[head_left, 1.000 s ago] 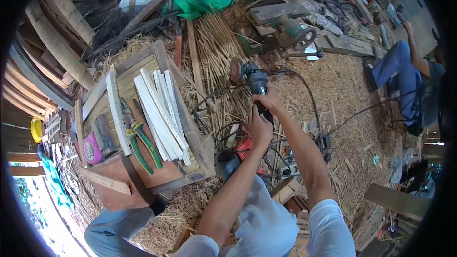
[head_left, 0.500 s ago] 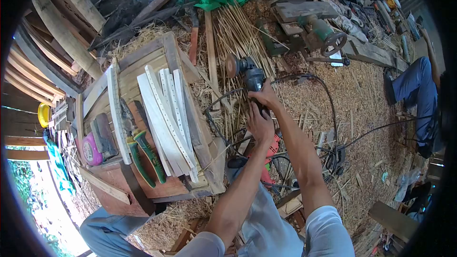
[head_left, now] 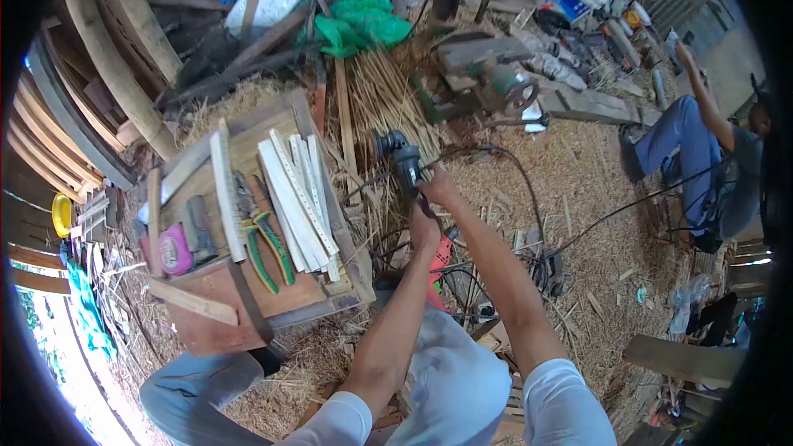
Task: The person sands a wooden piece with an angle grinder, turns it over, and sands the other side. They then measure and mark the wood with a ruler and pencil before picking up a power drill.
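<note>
An angle grinder (head_left: 406,167) with a dark body is held out ahead of me over the shavings, its disc end (head_left: 383,144) pointing away and to the left. My left hand (head_left: 424,227) is closed around the rear of its body. Farther forward, my right hand (head_left: 439,187) grips the same tool on its right side; some fingers are hidden. To the left stands a wooden box-like bench (head_left: 361,268). On it lie white strips (head_left: 291,198) with rows of dots, pliers (head_left: 268,252) with green and yellow handles, and a pink tape measure (head_left: 174,249).
A black cable (head_left: 529,173) loops over the shavings to the right. Red power tools (head_left: 442,260) lie below my hands. A metal vise (head_left: 496,87) and thin sticks (head_left: 384,91) are ahead. Another person (head_left: 686,149) sits at right. A plank (head_left: 681,359) lies lower right.
The view has turned, so the bench sits a little farther right and the other person shows more fully. The grinder and both hands appear farther left, and the disc is seen at a different angle.
</note>
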Demonstrator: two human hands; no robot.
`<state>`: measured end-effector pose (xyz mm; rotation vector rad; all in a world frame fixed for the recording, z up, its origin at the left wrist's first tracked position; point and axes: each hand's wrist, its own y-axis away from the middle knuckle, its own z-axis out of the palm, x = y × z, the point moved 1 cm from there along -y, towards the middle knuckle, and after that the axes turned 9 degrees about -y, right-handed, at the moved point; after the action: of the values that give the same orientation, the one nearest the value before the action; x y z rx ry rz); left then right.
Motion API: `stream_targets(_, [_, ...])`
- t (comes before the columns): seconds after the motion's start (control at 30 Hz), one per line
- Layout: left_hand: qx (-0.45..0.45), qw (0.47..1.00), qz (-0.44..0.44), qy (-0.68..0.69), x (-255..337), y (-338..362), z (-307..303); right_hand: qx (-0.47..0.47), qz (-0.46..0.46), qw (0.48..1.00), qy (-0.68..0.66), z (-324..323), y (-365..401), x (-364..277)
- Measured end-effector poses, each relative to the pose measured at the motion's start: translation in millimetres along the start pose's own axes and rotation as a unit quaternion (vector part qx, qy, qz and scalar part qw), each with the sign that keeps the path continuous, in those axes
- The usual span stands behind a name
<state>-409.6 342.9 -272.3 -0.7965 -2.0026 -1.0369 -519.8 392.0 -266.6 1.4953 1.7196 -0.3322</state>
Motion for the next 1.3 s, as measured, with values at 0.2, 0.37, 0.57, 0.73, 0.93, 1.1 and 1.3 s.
stream_targets(0.2, [-0.117, 0.965, 0.198, -0.122, 108, 101, -100, 0.03, -0.035, 0.997, 0.063, -107, 101, -128])
stream_targets(0.37, [-0.156, 0.929, 0.28, -0.187, 158, 218, -308, -0.055, -0.256, 0.962, -0.074, -130, 205, -259])
stream_targets(0.57, [-0.002, 0.836, 0.431, -0.339, 54, 193, -467, -0.238, -0.221, 0.946, -0.017, -60, 282, -335])
stream_targets(0.73, [-0.018, 0.809, 0.44, -0.388, 41, 179, -487, -0.181, -0.241, 0.952, -0.054, 10, 287, -310])
stream_targets(0.93, [0.023, 0.915, 0.384, -0.123, 77, 188, -502, -0.126, -0.23, 0.941, -0.216, 24, 295, -317])
stream_targets(1.1, [-0.075, 0.903, 0.374, 0.2, 78, 212, -505, -0.177, -0.415, 0.862, -0.233, 25, 331, -372])
stream_targets(1.3, [-0.162, 0.841, 0.355, 0.374, 78, 219, -499, -0.181, -0.473, 0.856, -0.105, 36, 339, -375])
